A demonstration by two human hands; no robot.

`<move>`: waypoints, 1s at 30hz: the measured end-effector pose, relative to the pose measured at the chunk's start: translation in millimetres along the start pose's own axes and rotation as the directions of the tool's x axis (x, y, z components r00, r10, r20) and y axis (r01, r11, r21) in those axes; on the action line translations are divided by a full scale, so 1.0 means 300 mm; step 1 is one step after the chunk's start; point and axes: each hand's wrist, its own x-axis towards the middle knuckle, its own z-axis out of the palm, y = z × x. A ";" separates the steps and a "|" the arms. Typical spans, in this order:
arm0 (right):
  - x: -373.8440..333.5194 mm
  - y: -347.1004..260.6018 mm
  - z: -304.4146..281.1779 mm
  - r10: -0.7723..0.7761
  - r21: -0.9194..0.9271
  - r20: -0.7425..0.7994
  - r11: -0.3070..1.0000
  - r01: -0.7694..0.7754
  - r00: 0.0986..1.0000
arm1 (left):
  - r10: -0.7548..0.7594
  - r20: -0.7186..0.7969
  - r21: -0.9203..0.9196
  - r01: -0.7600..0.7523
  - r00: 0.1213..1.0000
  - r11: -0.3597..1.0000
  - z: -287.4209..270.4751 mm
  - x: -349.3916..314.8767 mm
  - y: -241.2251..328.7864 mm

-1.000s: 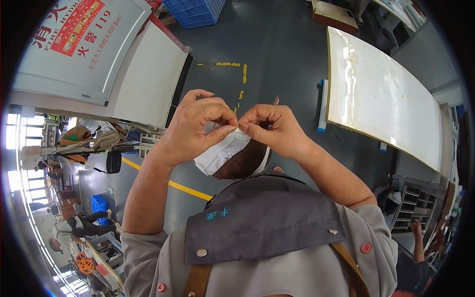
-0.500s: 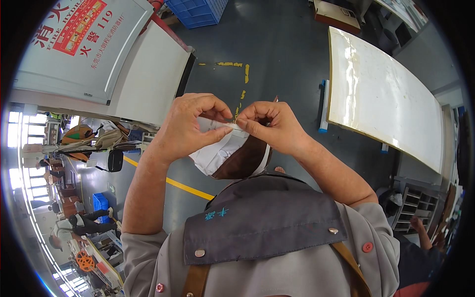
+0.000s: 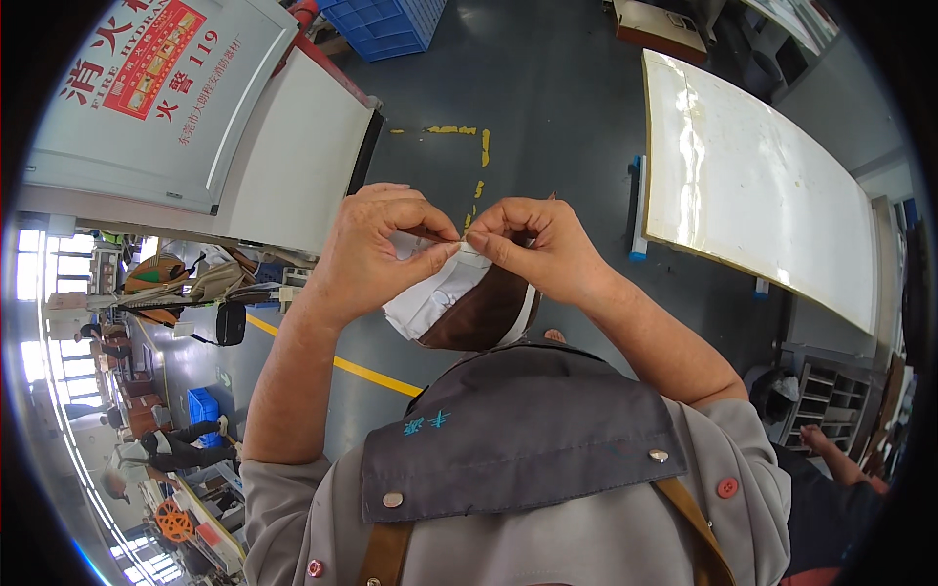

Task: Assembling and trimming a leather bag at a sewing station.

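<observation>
A white-and-brown piece (image 3: 479,317) that looks like sewn fabric hangs in front of my apron, its exact kind unclear. Its white part is creased, and a smooth brown panel curves along its lower right. My left hand (image 3: 376,249) pinches the top edge between thumb and index finger. Right beside that pinch, my right hand (image 3: 542,246) grips the same edge with thumb and index finger. The fingertips almost meet, so whatever small detail lies between them is hidden. Behind my right hand, part of the piece is covered from view.
A large white-topped table (image 3: 762,186) stands at the right. On the left are a white fire-hydrant cabinet (image 3: 234,107) and a blue crate (image 3: 386,27). A black bag (image 3: 231,323) hangs below the cabinet. Another person (image 3: 161,449) bends at far left; someone's arm (image 3: 831,454) shows at far right.
My left index finger and thumb have come together at the edge, where a gap showed before. The right hand keeps its pinch. The view has shifted slightly.
</observation>
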 end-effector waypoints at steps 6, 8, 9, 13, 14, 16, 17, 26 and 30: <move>-0.009 0.000 0.005 -0.023 -0.026 -0.022 0.999 0.022 0.999 | -0.035 -0.001 0.012 0.035 0.999 0.999 0.007 -0.010 0.009; -0.006 0.002 0.009 -0.028 -0.030 -0.024 0.999 0.027 0.999 | -0.037 -0.002 0.027 0.037 0.999 0.999 0.006 -0.013 0.011; -0.007 0.007 0.012 -0.047 -0.035 -0.029 0.998 0.046 0.998 | -0.034 -0.003 0.041 0.034 0.999 0.999 0.008 -0.014 0.012; -0.019 -0.003 0.016 -0.040 -0.048 -0.040 0.998 0.038 0.998 | -0.023 -0.015 0.051 0.024 1.000 0.998 0.017 -0.019 0.015; -0.021 -0.005 0.016 -0.040 -0.049 -0.041 0.998 0.038 0.998 | -0.025 -0.018 0.043 0.025 1.000 0.999 0.018 -0.020 0.016; -0.021 -0.010 0.016 -0.059 -0.048 -0.027 0.997 0.057 0.998 | -0.026 -0.022 0.037 0.026 0.999 0.999 0.019 -0.023 0.018; -0.021 -0.009 0.016 -0.060 -0.048 -0.027 0.997 0.058 0.998 | -0.022 -0.032 0.056 0.024 0.999 0.998 0.021 -0.026 0.016; -0.048 0.043 -0.022 -0.215 -0.043 -0.078 0.976 0.212 0.974 | -0.236 -0.095 -0.243 0.207 0.967 0.948 0.068 -0.062 0.114; -0.066 0.053 -0.062 -0.289 -0.057 -0.137 0.957 0.284 0.948 | -0.244 -0.186 -0.122 0.224 0.952 0.967 0.110 -0.065 0.137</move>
